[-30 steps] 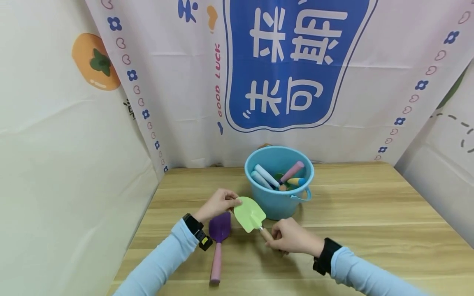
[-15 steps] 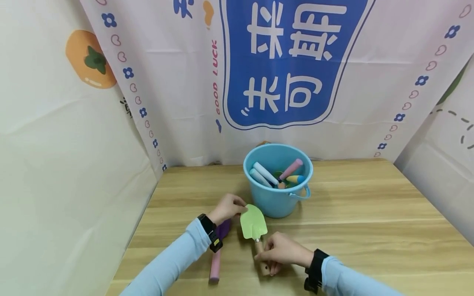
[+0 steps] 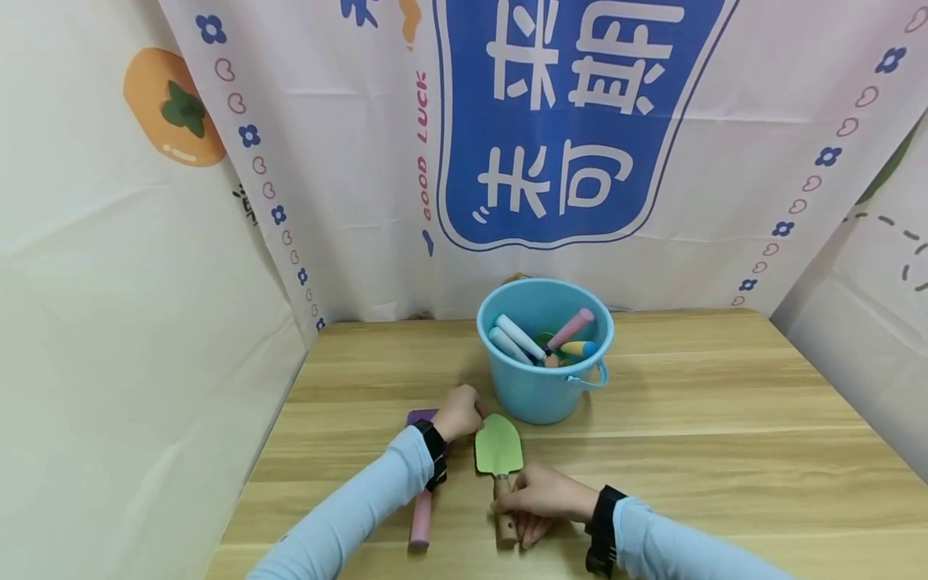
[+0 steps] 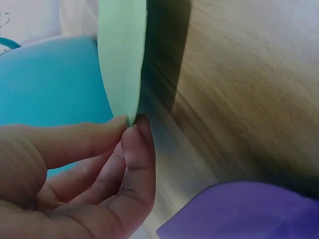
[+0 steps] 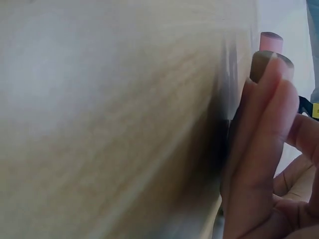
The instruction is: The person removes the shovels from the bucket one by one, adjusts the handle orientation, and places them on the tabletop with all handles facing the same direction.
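Holding one green trowel (image 3: 499, 448), two hands (image 3: 460, 412)

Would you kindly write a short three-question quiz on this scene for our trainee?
1. True or false: the purple trowel lies outside the bucket.
2. The left hand pinches: A) the bucket; B) the green trowel; C) the purple trowel.
3. Fill the gap: the right hand holds the green trowel by its ____.

Key: 1. True. 2. B. 3. Handle.
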A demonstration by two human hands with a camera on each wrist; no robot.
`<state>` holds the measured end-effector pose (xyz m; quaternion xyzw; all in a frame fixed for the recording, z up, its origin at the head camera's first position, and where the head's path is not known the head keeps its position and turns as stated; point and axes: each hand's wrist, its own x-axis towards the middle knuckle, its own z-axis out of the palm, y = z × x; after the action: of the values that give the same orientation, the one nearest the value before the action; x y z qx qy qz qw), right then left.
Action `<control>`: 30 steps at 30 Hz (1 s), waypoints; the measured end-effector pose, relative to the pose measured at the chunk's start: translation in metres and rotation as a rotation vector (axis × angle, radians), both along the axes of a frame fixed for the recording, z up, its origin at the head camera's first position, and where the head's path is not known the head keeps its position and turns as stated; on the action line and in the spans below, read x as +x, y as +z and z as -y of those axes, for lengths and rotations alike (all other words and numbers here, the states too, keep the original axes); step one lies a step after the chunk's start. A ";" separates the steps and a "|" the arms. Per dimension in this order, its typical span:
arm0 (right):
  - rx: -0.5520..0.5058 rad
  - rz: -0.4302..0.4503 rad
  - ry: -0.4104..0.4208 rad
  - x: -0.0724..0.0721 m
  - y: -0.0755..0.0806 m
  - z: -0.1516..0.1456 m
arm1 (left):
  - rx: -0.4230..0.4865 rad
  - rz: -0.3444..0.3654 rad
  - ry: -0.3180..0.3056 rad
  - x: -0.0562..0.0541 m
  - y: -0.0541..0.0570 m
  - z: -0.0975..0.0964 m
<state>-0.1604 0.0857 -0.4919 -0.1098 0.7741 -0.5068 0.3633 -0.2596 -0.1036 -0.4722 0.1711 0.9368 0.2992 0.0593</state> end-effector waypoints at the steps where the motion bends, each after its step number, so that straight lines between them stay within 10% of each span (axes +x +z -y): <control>1: -0.001 0.003 0.001 0.000 0.000 0.000 | -0.008 -0.003 -0.003 0.000 -0.001 0.000; 21: 0.015 0.001 0.007 -0.001 -0.001 0.002 | -0.021 0.124 0.004 -0.003 -0.008 -0.006; 30: 0.085 -0.156 0.077 -0.009 0.024 -0.006 | 0.002 0.131 0.005 -0.004 0.004 0.002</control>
<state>-0.1691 0.0922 -0.4682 -0.1631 0.8161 -0.4489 0.3254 -0.2639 -0.1054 -0.4679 0.1490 0.9311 0.3107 0.1197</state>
